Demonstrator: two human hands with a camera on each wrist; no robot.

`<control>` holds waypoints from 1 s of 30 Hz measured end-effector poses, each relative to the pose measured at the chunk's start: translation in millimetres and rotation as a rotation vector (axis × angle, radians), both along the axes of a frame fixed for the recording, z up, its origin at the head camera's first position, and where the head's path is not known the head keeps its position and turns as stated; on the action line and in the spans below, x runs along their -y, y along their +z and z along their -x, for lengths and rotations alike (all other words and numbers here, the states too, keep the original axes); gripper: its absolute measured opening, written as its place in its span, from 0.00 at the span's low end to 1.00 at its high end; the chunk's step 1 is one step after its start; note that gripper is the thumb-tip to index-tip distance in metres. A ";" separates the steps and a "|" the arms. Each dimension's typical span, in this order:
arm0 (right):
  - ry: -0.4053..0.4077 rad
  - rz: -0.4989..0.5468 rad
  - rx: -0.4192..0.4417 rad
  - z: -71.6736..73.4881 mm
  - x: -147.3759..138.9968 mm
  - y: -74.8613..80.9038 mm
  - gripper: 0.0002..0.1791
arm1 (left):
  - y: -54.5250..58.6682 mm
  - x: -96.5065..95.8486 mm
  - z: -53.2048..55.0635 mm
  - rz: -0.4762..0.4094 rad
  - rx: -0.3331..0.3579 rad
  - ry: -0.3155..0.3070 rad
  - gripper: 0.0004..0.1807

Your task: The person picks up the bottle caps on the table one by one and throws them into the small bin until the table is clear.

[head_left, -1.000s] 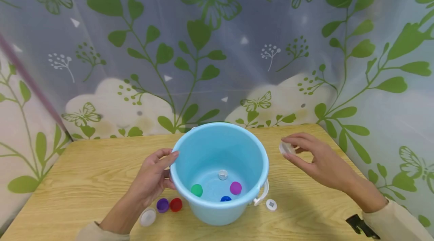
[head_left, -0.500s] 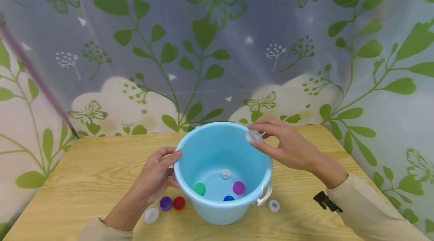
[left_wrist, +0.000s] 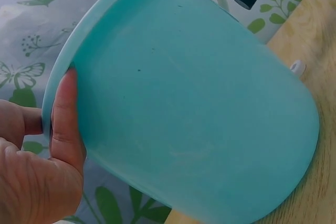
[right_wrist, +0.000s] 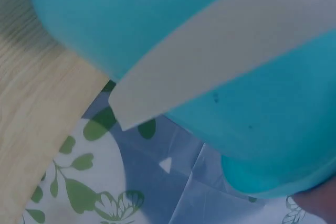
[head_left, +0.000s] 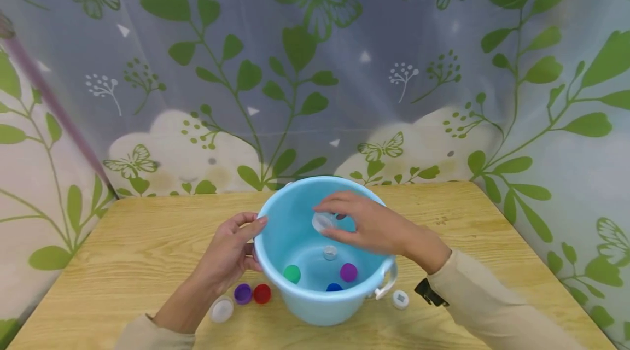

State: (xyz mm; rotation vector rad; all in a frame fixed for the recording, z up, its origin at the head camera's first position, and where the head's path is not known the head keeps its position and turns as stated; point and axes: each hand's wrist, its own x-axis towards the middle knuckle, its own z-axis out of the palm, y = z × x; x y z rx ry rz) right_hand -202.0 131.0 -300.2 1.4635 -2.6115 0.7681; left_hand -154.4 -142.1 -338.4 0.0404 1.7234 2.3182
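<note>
A light blue bucket (head_left: 325,309) stands on the wooden table, tipped slightly so its inside shows. My left hand (head_left: 223,257) grips its left rim, thumb over the edge; in the left wrist view the fingers (left_wrist: 65,124) pinch the rim from both sides. Over the bucket's mouth my right hand (head_left: 376,227) pinches a translucent, whitish round cap (head_left: 322,222) between thumb and fingers. On the bucket's floor lie a clear cap (head_left: 330,252), a green cap (head_left: 292,274), a magenta cap (head_left: 348,272) and a blue cap (head_left: 334,287), the last partly hidden by the front rim.
Left of the bucket on the table (head_left: 147,240) lie a white cap (head_left: 222,309), a purple cap (head_left: 243,294) and a red cap (head_left: 262,293). A white cap with a printed square (head_left: 401,299) lies right, near the bucket's white handle (head_left: 388,283). Patterned curtain hangs behind.
My right hand has carried the translucent cap leftward, from beside the bucket on the right to over its opening. The left hand keeps its grip on the rim.
</note>
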 end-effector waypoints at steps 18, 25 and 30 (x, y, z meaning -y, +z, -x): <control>-0.003 -0.121 0.058 -2.0 2.8 -5.2 0.22 | 1.0 0.0 -1.3 0.052 0.012 0.016 0.19; -0.016 -0.122 0.082 -3.1 2.5 -3.5 0.22 | 1.1 -0.9 -1.1 0.037 0.006 0.010 0.19; -0.055 -0.071 0.075 -3.9 -0.1 -3.9 0.19 | 0.3 -2.7 -0.7 0.032 0.001 0.018 0.17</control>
